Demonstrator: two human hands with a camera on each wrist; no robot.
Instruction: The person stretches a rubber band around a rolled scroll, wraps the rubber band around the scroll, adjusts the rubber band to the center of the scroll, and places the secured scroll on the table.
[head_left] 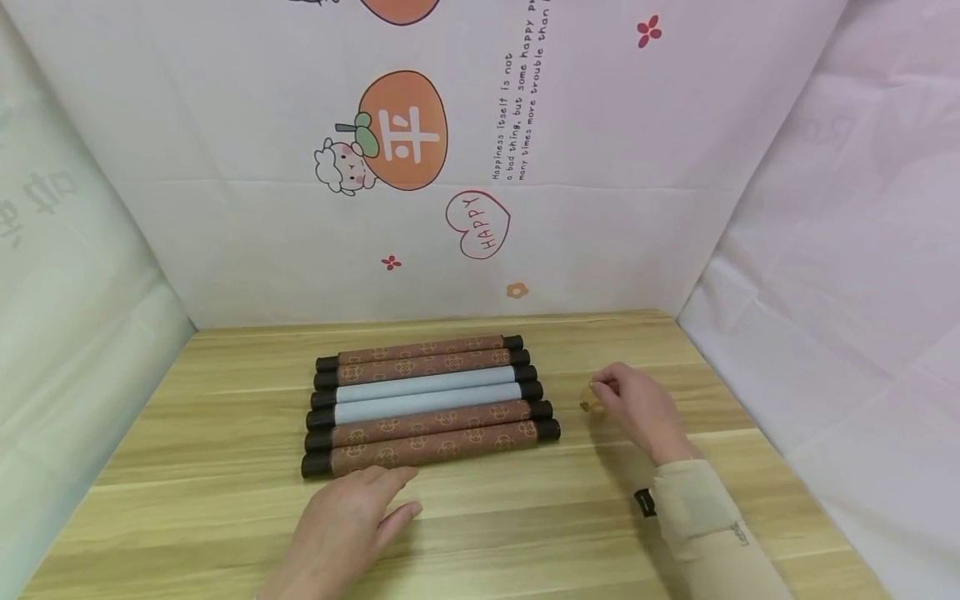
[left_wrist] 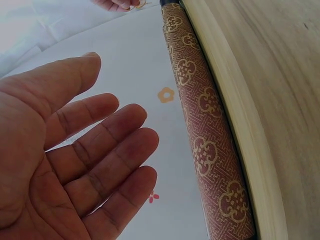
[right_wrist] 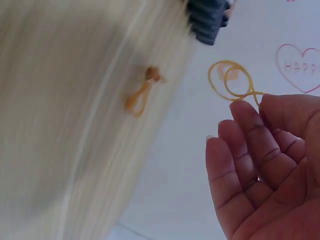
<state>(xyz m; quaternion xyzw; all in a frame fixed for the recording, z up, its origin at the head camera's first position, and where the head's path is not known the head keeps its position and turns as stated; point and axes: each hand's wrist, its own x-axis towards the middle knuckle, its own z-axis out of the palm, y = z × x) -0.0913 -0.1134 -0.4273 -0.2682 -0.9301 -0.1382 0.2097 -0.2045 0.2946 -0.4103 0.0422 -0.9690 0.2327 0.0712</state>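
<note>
Several rolled scrolls with black end knobs lie side by side on the table. The front brown scroll (head_left: 435,447) has a gold flower pattern, and two pale blue scrolls (head_left: 427,403) lie in the middle of the row. My left hand (head_left: 341,529) is just in front of the front scroll, fingers loosely extended and palm empty in the left wrist view. Right of the row, my right hand (head_left: 633,408) pinches a thin yellow rubber band (right_wrist: 251,93) between thumb and index finger; the band hangs in loops. Below it on the table lie more rubber bands (right_wrist: 131,103), bunched together.
The wooden table (head_left: 187,517) is enclosed by white cloth at the back (head_left: 600,233) and sides, printed with cartoon figures and writing. A small black piece (head_left: 644,502) shows beside my right sleeve (head_left: 697,508).
</note>
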